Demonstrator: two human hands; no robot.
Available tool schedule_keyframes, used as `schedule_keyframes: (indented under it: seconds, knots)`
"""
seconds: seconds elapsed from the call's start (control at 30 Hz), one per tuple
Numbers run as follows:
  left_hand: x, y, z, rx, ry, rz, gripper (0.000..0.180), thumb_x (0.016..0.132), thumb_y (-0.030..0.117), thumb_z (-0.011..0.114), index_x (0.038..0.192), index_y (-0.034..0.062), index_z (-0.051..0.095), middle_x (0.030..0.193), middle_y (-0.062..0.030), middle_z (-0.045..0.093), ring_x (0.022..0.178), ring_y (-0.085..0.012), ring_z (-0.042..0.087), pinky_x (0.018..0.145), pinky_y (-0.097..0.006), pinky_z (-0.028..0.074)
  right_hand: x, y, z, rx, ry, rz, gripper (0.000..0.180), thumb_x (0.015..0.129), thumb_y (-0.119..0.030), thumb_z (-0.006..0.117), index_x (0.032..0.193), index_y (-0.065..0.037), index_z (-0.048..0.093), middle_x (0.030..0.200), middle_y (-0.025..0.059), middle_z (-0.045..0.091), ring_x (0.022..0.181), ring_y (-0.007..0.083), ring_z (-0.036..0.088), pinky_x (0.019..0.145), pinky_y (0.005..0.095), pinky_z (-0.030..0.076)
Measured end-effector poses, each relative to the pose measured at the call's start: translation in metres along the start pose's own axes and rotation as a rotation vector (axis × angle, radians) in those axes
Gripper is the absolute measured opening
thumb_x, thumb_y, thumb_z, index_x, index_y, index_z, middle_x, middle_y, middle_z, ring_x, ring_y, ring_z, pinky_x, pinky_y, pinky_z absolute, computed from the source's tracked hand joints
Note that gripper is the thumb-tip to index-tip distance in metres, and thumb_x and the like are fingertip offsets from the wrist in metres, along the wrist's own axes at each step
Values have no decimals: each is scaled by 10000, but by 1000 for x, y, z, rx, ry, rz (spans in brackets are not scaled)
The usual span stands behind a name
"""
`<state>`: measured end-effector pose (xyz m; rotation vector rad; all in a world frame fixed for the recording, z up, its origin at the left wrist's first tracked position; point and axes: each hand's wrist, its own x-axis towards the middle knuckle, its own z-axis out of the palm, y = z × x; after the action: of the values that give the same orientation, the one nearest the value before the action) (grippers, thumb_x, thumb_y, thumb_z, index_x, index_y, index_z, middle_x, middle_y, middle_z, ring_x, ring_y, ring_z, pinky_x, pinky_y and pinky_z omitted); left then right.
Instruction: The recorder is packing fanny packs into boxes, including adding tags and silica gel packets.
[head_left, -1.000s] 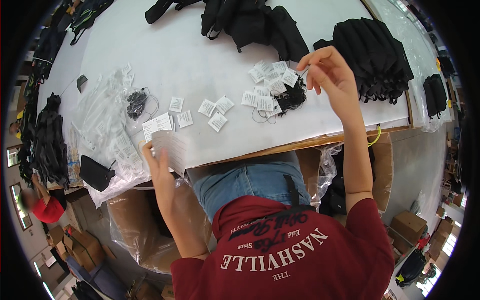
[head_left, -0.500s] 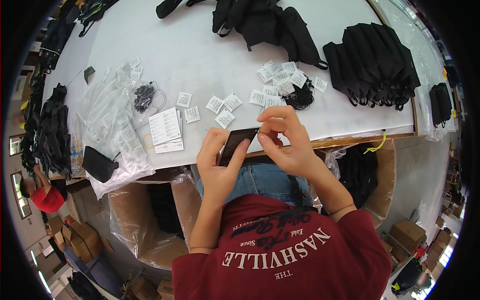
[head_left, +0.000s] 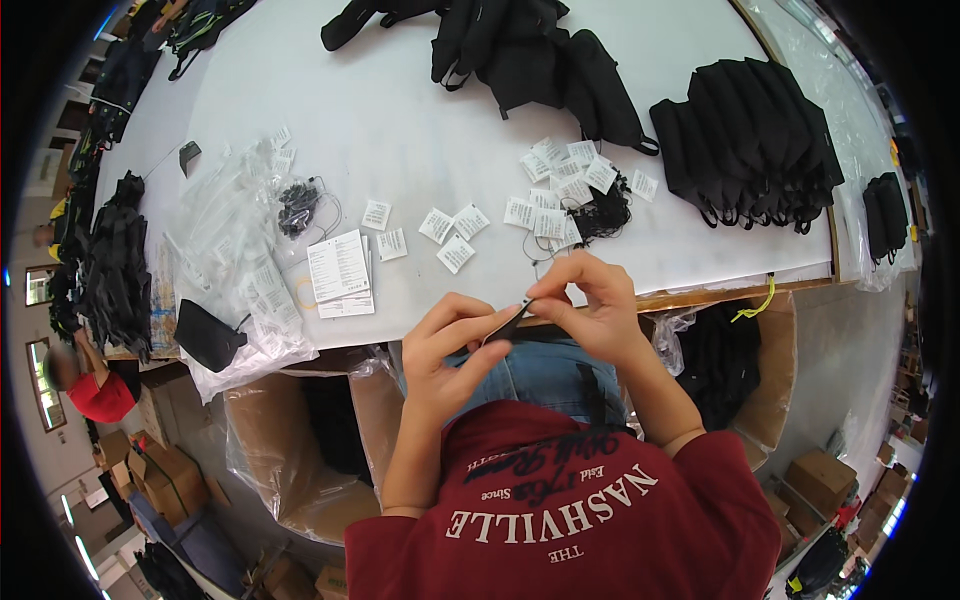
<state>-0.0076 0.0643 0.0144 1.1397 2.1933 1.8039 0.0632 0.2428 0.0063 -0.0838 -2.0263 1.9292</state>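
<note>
"Left hand (head_left: 448, 350): thumb and fingers closed on one black card (head_left: 508, 326). Right hand (head_left: 595, 316)?"

"One, fingertips at the card's upper tip. Whether they grasp the card itself or something fine on it: too small to tell."

"Location of card?"

"Between the two hands, before the jeans (head_left: 545, 365), at the near edge of the table (head_left: 400, 130). Seen almost edge-on."

"Long axis?"

"Slanting, from the left thumb up and rightward to the right fingertips. Left hand nearer, overlapping the lower part; right hand meets only the upper end."

"Nearby stock?"

"Beyond the right hand: white tags (head_left: 570, 188), heaped, against a tangle of black cords (head_left: 605, 218). Beyond the left: printed cards (head_left: 338, 265), white, stacked; loose tags (head_left: 437, 225), several, between the two lots."

"Farther left?"

"Clear plastic (head_left: 230, 240), crumpled; pouch (head_left: 208, 336), black, one."

"Far right?"

"Black bags (head_left: 745, 140), overlapped in a row."
</note>
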Motion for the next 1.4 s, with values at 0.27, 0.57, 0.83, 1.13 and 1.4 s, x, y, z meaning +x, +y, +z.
schedule_keyframes:
  seconds: [0.27, 0.57, 0.83, 1.13, 1.4]
  knots:
    - [-3, -14, 4, -316, -170, -409, 75, 889, 1, 570, 939, -18, 622, 834, -38, 595, 684, -79, 539, 590, -195, 431, 4, 5, -1, -35, -218, 75, 75, 798, -60, 710, 836, -40, 648, 688, 18, 625, 569, 82, 488, 534, 216, 391]
    - [28, -22, 12, -379, -45, -362, 40, 881, -3, 578, 912, -22, 594, 849, -48, 599, 757, -92, 586, 670, -207, 468, 12, 15, -10, 493, -271, 417, 107, 958, -145, 533, 939, -43, 509, 626, -32, 504, 532, 37, 385, 481, 198, 280]
    - [170, -121, 54, 641, -121, 66, 783, 654, 335, 825, 1325, 213, 440, 1454, -236, 204, 1309, -459, 265, 1015, -569, 301, 6, 101, -29, 939, -355, 630, 164, 947, -216, 537, 900, -59, 526, 579, -72, 377, 474, 20, 342, 456, 174, 258]
    - [280, -181, 91, 830, -289, 55, 1041, 522, 352, 879, 1407, 410, 334, 1484, -238, 188, 1277, -533, 309, 990, -647, 313, 0, 138, -21, 1189, -568, 696, 153, 950, -188, 527, 917, -40, 507, 572, -63, 357, 460, 8, 302, 434, 157, 248]
    - [285, -183, 89, 830, -40, 171, 562, 664, 100, 762, 1178, 251, 592, 1117, -107, 494, 942, -318, 559, 756, -392, 500, -2, 136, -20, 1169, -598, 717, 207, 921, -221, 578, 909, -31, 496, 620, -58, 375, 468, -4, 307, 422, 154, 234]
